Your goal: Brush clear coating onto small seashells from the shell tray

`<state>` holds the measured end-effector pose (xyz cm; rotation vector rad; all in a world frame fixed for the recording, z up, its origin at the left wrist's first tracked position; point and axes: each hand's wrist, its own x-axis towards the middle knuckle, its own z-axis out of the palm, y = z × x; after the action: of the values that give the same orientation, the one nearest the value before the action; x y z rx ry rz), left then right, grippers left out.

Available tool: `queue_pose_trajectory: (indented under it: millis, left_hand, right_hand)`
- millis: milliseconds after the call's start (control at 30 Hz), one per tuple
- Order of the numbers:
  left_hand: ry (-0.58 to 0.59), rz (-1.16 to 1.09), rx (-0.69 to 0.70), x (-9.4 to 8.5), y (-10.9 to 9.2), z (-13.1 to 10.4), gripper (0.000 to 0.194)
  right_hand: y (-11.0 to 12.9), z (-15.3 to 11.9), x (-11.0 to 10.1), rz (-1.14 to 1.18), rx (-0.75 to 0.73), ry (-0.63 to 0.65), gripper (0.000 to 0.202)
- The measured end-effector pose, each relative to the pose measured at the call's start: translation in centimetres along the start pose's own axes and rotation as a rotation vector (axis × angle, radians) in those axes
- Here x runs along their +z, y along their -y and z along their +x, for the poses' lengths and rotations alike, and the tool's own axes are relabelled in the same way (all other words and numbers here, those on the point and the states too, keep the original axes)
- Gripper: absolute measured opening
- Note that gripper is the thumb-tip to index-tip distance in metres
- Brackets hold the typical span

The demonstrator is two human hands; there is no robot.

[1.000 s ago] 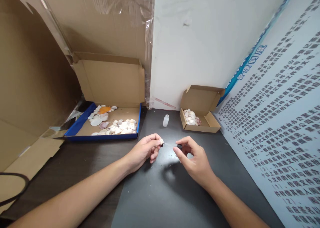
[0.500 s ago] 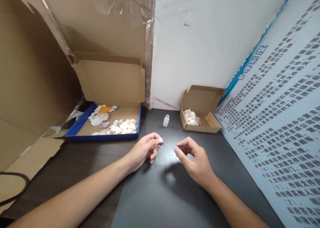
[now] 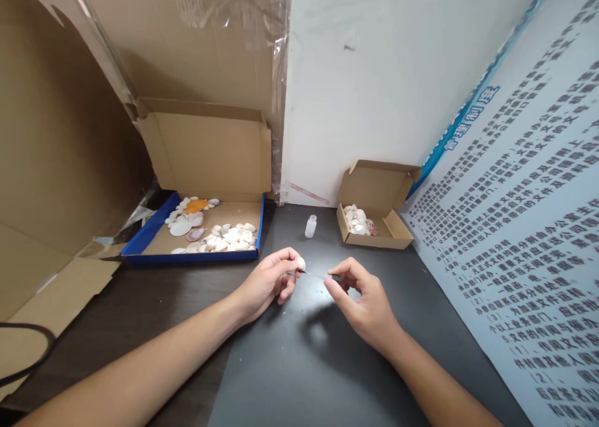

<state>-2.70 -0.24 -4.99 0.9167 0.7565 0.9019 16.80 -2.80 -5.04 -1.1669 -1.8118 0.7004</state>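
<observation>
My left hand point(image 3: 274, 276) pinches a small whitish seashell point(image 3: 301, 263) between thumb and fingertips, above the dark table. A thin dark tip point(image 3: 302, 272) shows just under the shell; what it belongs to is unclear. Facing it, a short distance to the right, my right hand point(image 3: 358, 289) has its thumb and index finger closed round a small dark piece point(image 3: 336, 278), mostly hidden by the fingers. Beyond both hands stands a small white, translucent bottle point(image 3: 311, 227), upright, with no cap on its neck.
At the back left, an open blue-sided cardboard box point(image 3: 191, 257) holds many shells, with an orange one point(image 3: 196, 206) among them. A smaller open brown box point(image 3: 380, 242) with white and pinkish shells is at the back right. Cardboard and printed panels point(image 3: 515, 196) enclose the table.
The shell in my left hand has turned slightly, and the dark tip sits a little lower. My right hand has shifted slightly left. The boxes and bottle are unmoved.
</observation>
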Motion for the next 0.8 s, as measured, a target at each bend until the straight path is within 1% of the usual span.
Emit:
queue_pose_trajectory:
  millis: [100, 167, 267, 333, 400, 467, 567, 633, 733, 800]
  left_hand:
    - [0.003, 0.010, 0.001, -0.05, 0.02, 0.02, 0.014]
    - [0.001, 0.015, -0.003, -0.07, 0.07, 0.05, 0.015]
    - [-0.011, 0.013, -0.009, -0.06, 0.16, 0.11, 0.016]
    - [-0.013, 0.011, -0.011, -0.05, 0.20, 0.14, 0.017]
    - [-0.011, 0.012, -0.017, -0.04, 0.23, 0.15, 0.017]
    - [-0.008, 0.015, -0.026, -0.04, 0.25, 0.14, 0.017]
    - [0.005, 0.021, -0.036, -0.04, 0.27, 0.12, 0.016]
    - [0.016, 0.020, -0.042, -0.05, 0.29, 0.11, 0.015]
    - [0.033, 0.019, -0.047, -0.13, 0.35, 0.16, 0.014]
    - [0.046, 0.022, -0.046, -0.22, 0.43, 0.23, 0.013]
  right_hand:
    - [-0.05, -0.01, 0.01, -0.041, 0.033, -0.041, 0.015]
    - [-0.05, 0.00, -0.01, -0.019, 0.022, -0.053, 0.014]
    - [-0.03, 0.07, -0.02, 0.025, 0.003, -0.008, 0.012]
    - [0.02, 0.19, -0.08, -0.016, 0.022, 0.004, 0.011]
    - [0.09, 0.34, -0.23, -0.065, 0.043, -0.028, 0.010]
    - [0.19, 0.41, -0.40, -0.037, 0.041, -0.054, 0.010]
    - [0.26, 0.37, -0.42, 0.072, 0.036, 0.014, 0.011]
    - [0.18, 0.33, -0.29, 0.033, 0.044, 0.034, 0.011]
    - [-0.07, 0.37, -0.15, -0.069, 0.053, -0.041, 0.010]
    - [-0.17, 0.41, -0.13, -0.001, 0.052, -0.065, 0.011]
